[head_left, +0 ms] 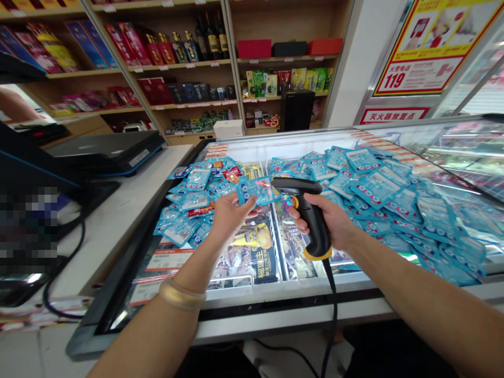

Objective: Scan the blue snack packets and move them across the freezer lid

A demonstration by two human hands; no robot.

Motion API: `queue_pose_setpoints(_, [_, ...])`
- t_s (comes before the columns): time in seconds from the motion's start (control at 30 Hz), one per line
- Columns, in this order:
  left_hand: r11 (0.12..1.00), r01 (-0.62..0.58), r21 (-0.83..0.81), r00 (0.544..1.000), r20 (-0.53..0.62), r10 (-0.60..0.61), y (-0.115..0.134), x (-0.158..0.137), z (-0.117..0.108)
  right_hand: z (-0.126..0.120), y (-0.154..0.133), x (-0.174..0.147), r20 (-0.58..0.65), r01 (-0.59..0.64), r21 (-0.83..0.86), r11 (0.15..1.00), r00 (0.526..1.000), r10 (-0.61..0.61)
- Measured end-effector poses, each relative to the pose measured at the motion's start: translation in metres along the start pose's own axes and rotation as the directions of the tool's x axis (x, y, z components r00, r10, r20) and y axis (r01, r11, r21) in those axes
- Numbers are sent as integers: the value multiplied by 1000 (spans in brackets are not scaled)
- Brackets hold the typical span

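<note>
My left hand (232, 215) grips a small blue snack packet (258, 191), thumb on top, above the glass lid of a chest freezer (220, 326). Wrapped around the handle of a black and yellow barcode scanner (313, 226) is my right hand (333, 218). The scanner's head points left at the packet, close to its right edge. A heap of similar blue packets (183, 228) lies left of my left hand, with a few red ones (232, 173) among them. A larger pile of blue packets (378, 186) spreads to the right of the scanner.
The scanner's cable (333, 304) hangs down over the freezer's front edge. On the left, a white counter (114, 215) bears a flat black device (114, 149). Shelves (189, 64) of boxes and bottles stand behind. Through the glass, packaged goods (255, 247) show inside the freezer.
</note>
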State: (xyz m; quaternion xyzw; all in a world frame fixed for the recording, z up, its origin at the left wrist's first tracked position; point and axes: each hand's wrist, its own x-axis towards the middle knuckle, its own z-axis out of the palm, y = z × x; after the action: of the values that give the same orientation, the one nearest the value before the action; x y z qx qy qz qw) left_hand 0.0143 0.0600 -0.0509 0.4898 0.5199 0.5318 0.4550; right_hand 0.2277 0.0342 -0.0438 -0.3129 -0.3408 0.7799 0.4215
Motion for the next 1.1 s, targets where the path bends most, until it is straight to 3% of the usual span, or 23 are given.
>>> queue_pose_setpoints(0.23, [999,7,42,1000,2,-7,0,3,-1,5,-2,1,-18,3,74,997,1000,-2])
queue_pose_setpoints(0.37, [995,-73,74,997,-14,74,8,7,11,5,-16,-9,-48,112,114,987,993,-107])
queue_pose_setpoints(0.53, [991,-129,22,979,164,124,25,11,65,-21,-45,-42,-143,310,104,945,945,-294])
queue_pose_setpoints(0.7, [966,-223,133,902,404,153,24,14,117,-61,-63,-84,-282,383,89,920,895,-345])
queue_pose_setpoints(0.77, [897,-338,284,882,428,197,17,14,125,-73,-62,-95,-312,388,77,919,884,-347])
queue_pose_setpoints(0.87, [661,-509,551,851,440,289,4,10,129,-82,-55,-103,-330,380,71,922,882,-337])
queue_pose_setpoints(0.93, [517,-555,652,831,466,304,-2,5,130,-84,-51,-102,-335,368,78,926,885,-324])
queue_pose_setpoints(1.0, [446,-572,689,820,489,297,-4,0,131,-83,-48,-100,-340,361,87,928,887,-313])
queue_pose_setpoints(1.1, [419,-587,692,810,498,311,-3,-3,132,-79,-47,-97,-350,356,99,929,887,-302])
